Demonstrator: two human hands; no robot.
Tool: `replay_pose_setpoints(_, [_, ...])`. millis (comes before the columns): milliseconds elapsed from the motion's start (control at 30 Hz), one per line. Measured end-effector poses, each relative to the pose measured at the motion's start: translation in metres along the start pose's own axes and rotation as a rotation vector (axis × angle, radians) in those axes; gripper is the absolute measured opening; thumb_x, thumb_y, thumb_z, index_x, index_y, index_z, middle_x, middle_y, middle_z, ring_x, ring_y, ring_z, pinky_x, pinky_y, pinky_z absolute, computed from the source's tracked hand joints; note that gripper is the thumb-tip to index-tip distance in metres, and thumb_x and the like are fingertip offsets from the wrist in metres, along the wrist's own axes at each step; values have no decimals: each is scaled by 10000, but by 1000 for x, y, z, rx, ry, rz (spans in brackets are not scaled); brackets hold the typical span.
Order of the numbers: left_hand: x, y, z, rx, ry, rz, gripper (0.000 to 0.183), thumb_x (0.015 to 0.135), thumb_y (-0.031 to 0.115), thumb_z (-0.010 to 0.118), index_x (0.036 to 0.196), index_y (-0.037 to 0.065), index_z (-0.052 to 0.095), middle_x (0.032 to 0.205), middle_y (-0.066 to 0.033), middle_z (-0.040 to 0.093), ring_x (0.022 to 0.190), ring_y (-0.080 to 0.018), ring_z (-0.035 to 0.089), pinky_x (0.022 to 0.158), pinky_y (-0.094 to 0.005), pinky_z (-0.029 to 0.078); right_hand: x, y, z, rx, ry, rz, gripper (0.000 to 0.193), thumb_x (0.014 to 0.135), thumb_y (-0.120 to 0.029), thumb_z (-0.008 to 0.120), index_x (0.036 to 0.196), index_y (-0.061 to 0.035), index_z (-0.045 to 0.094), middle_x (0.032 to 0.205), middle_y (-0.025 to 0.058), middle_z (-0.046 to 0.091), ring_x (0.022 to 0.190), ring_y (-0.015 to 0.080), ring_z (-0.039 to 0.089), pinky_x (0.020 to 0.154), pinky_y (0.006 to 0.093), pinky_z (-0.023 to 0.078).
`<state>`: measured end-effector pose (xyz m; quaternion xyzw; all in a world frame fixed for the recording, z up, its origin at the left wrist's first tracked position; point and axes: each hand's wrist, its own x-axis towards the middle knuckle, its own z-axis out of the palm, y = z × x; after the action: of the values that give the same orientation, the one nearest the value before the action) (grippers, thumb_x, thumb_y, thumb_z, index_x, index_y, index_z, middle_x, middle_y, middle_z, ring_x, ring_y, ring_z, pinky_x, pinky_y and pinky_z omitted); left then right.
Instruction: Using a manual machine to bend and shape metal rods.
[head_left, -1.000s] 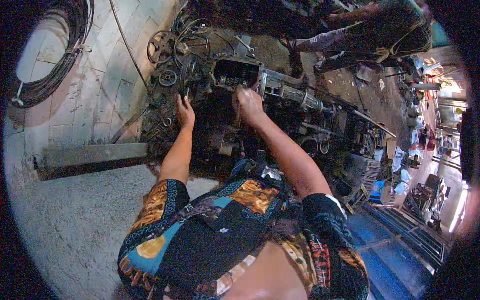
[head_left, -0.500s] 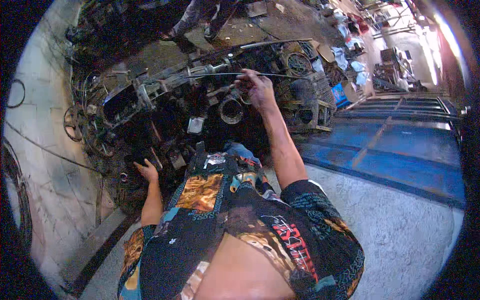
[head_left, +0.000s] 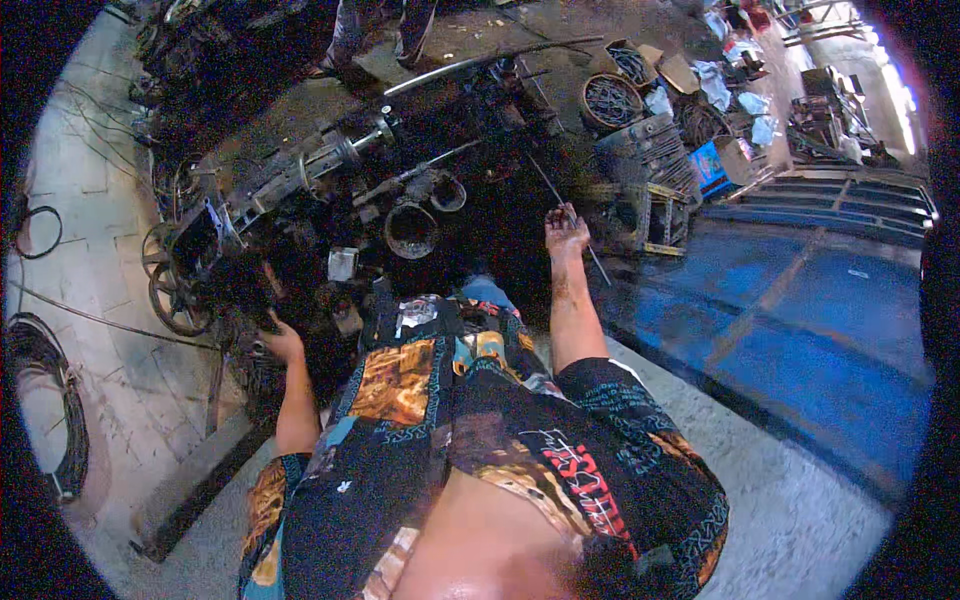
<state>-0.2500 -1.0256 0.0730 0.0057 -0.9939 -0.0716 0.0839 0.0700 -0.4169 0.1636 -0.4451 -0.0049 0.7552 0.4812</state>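
thin rod looks like bare metal, smooth w/ a dull sheen. machine is metal too, mostly dark & grimy, tho its shaft bits are brighter, kinda polished. spoked wheel = dull dark metal afaict. open rings look rough, crusty metal. blue panel is prob painted sheet metal, scuffed, semi-gloss. grey floor looks like rough matt concrete. shirt = soft printed cloth, matt. coil material: can't tell tbh.
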Motion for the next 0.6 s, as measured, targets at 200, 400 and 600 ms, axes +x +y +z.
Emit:
replay_pose_setpoints(200, [-76,149,-110,-255,-117,5,700,878,176,552,1406,-85,174,1460,-279,207,1350,-404,223,1102,-448,242,78,36,22,134,28,260,456,950,-325,274,1056,-10,586,973,136,631,889,272,592,827,468,499])
replay_pose_setpoints(400, [-104,157,-146,-244,-124,109,708,897,204,556,1408,-92,165,1443,-284,243,1335,-382,274,1098,-412,250,133,88,61,253,80,396,400,926,-304,301,974,-26,585,941,101,630,880,267,597,827,461,495])
replay_pose_setpoints(600, [-161,129,-182,-146,-90,-127,699,914,232,548,1427,-42,161,1389,-304,320,1189,-386,468,1001,-406,384,178,120,84,265,-441,595,378,867,-336,367,1022,-68,585,866,72,614,682,232,552,572,358,446])
